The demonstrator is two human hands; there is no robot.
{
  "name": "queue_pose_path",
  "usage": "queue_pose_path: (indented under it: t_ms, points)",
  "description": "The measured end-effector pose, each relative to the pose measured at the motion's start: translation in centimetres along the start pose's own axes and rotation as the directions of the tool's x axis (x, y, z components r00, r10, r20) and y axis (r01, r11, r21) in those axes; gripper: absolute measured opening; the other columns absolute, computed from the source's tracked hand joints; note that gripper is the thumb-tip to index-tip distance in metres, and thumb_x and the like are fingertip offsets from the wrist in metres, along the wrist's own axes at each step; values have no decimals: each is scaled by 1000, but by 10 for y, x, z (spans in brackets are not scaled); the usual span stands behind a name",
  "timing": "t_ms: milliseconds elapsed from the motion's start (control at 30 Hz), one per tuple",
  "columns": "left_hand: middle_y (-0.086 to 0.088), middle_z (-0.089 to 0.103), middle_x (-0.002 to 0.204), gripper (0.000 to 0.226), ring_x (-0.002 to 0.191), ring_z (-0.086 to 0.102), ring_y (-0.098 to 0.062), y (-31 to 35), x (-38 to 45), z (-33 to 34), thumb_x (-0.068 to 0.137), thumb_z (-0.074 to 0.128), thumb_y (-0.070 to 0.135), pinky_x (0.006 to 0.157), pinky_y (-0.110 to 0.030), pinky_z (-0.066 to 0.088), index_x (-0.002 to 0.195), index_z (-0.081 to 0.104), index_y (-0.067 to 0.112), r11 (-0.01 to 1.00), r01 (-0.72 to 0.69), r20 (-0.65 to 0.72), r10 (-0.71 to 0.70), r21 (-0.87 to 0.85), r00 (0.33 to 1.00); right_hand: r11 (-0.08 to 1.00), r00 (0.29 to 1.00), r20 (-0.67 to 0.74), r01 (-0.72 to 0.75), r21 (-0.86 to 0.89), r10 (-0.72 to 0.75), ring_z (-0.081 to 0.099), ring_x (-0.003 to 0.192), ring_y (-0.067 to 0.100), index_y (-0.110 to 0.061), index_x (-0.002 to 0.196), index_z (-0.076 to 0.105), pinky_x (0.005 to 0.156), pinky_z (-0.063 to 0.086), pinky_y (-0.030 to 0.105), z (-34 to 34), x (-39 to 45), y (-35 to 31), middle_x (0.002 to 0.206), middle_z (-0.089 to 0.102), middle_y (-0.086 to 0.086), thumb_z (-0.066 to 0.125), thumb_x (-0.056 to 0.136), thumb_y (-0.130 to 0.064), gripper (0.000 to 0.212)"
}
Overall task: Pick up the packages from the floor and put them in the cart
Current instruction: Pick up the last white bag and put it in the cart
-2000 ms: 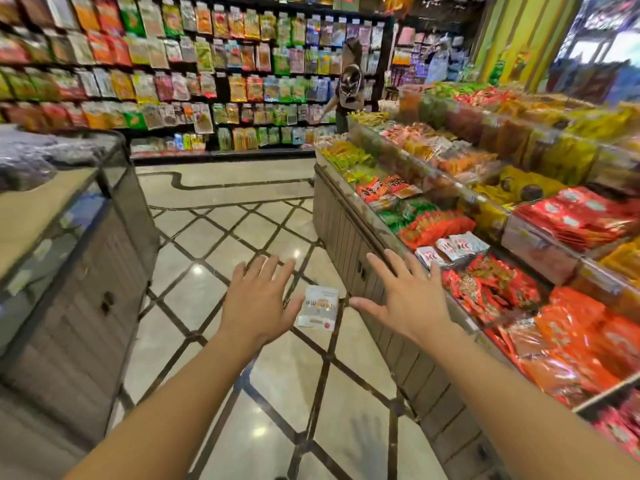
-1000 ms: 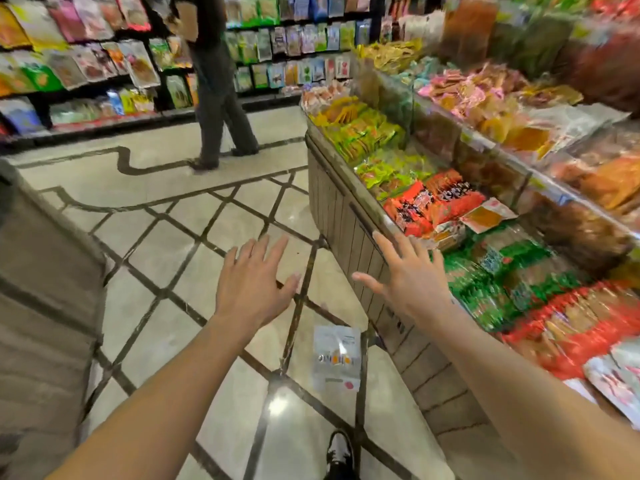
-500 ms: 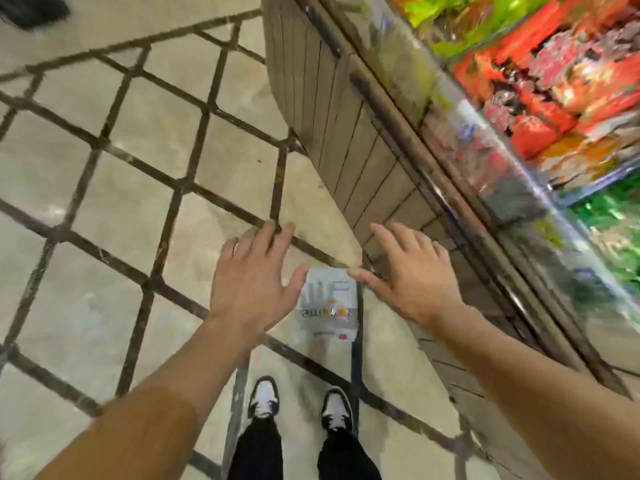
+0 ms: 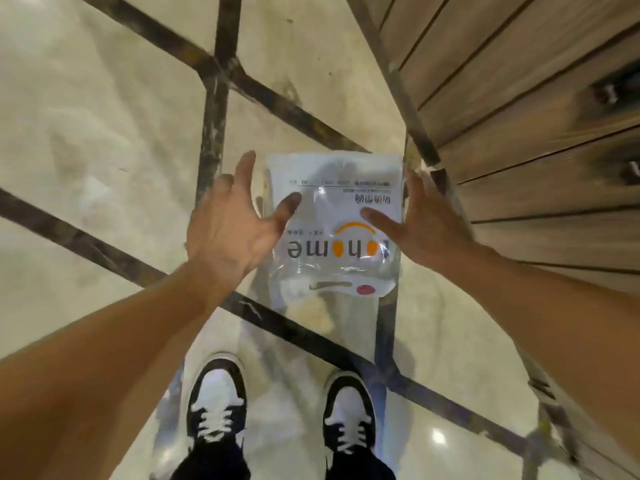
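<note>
The left hand [image 4: 228,233] is open, with the fingers spread and the thumb stretched toward the right. The tip of this thumb lies over the left part of a white and clear plastic package with orange and grey letters [image 4: 334,223]. The right hand [image 4: 420,230] is open too; its thumb points to the left over the right part of the package, and its fingers go down along the right edge of it. The two hands stand at both sides of the package, but neither of them closes around it. I cannot tell if the thumbs really touch the plastic or only are above it.

The package lies flat on the shiny cream stone floor with dark crossing bands [image 4: 104,133], between the two hands. The print on it is upside down from this view, and a small red round mark is at its near edge. Its near part lies over one dark band.

Nearer to the camera, two black and white sneakers with white laces [image 4: 216,401] stand on the floor, with black trousers above them. At the right, just beside the package, rises the brown wooden slatted side of a display stand [image 4: 519,116]. The picture is a little blurred there.
</note>
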State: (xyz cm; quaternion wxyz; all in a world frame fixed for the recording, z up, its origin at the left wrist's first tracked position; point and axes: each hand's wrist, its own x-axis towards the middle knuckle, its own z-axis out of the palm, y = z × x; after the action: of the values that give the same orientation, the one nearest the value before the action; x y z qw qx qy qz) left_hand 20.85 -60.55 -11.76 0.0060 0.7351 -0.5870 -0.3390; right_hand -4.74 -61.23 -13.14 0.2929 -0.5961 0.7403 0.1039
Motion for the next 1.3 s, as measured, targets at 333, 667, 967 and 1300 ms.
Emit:
queue_pose_path:
  t_ms: [333,667,967,1300]
  points:
    - [24,57,106,81,85,57,5,-13,27,106,87,71,58,56,-2,47,151,29,30,797,157,115,-110,-584,987,701,991,29,-110,705,127,64,121,17,-37,158,31,105,52,37,89,54,36,137,64,-11,65,88,-70,84]
    - [8,69,122,81,98,72,-29,18,-33,-2,79,65,78,90,-51,60,147,37,44,848,90,-47,-133,-522,990,652,992,-31,-60,756,126,61,110,13,-37,157,34,92,48,29,-5,-28,-14,119,62,-18,58,94,-69,74]
    - [8,72,110,81,91,71,-27,139,-130,-259,74,47,87,83,-48,58,142,41,44,892,-125,-312,-19,-435,950,540,953,-290,200,818,85,69,106,3,-55,142,38,101,52,39,-270,-155,-108,112,73,-27,69,78,-77,75]
    - [12,71,115,65,103,65,-27,305,-263,-542,83,53,78,78,-37,45,136,49,41,841,-454,-488,277,-295,828,487,748,-654,531,693,114,62,123,0,-53,140,48,108,49,46,-559,-346,-173,132,65,-26,69,81,-77,67]
